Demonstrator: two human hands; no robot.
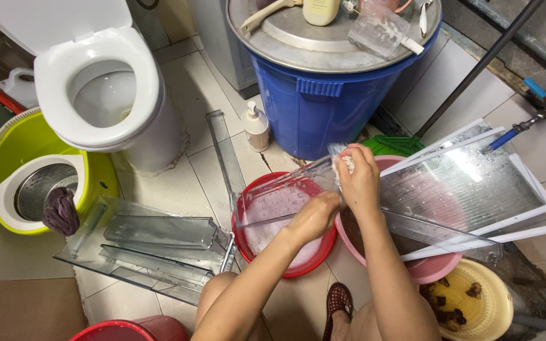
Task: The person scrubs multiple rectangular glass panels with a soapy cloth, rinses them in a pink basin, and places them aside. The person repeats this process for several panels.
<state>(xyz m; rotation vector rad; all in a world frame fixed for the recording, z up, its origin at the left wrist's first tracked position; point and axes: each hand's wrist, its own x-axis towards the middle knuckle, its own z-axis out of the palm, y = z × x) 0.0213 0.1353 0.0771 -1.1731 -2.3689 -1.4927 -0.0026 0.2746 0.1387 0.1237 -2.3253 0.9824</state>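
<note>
Washing grip: both hands meet over the round red plastic basin (248, 243) of soapy water on the tiled floor.
Right hand: the right hand (359, 180) has its fingers clamped together on a pale sudsy scrubbing pad (346, 165), pressed against the upper end of the clear plastic shelf panel (285, 188).
Left hand: the left hand (314, 216) is closed on the lower edge of that panel, holding it tilted above the red basin.
Panel: it slants from the basin's left rim up to the right hand.
Right of the basin: a round pink plastic basin (437, 268), touching it, with clear ribbed white-framed shelves (469, 186) lying across it.
Beyond that: a cream perforated plastic basket (497, 309) with dark scraps.
Left of the basin: clear plastic door trays (153, 246) stacked on the floor.
Farther left: a lime-green mop bucket (33, 164) with a steel spinner, and a white toilet (105, 88).
Behind the basin: a small white pump bottle (256, 126) and a big blue plastic barrel (330, 104) under a metal lid.
</note>
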